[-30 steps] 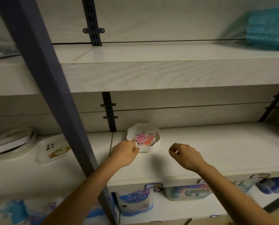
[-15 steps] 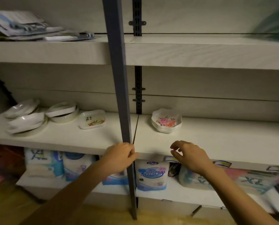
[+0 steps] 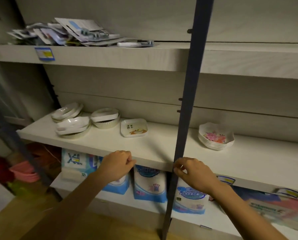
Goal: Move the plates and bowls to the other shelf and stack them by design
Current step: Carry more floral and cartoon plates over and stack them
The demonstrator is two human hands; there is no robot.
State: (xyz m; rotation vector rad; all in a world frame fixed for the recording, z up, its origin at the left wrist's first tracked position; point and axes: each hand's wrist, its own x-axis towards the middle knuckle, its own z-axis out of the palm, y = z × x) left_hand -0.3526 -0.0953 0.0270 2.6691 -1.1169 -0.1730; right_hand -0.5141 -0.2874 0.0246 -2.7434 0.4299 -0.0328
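Observation:
A stack of flower-printed scalloped bowls [image 3: 215,136] stands on the right shelf [image 3: 259,161], right of the dark upright post [image 3: 188,108]. On the left shelf [image 3: 110,144] lie a square white plate with an orange print [image 3: 134,128], a pile of round white bowls [image 3: 105,117] and two untidy piles of white plates [image 3: 72,123]. My left hand [image 3: 118,164] hovers loosely curled at the left shelf's front edge, holding nothing. My right hand [image 3: 194,174] is curled beside the post, also with nothing in it.
The upper shelf holds a heap of packaged cards and papers [image 3: 70,32]. Below the plate shelf stand several blue and white tissue packs [image 3: 149,183]. Red and pink items [image 3: 21,171] sit low at the left. The floor is wooden.
My view has swung left, so the left shelf's plates now show fully. Both hands pulled back from the flower bowls to the shelf's front edge and shifted left.

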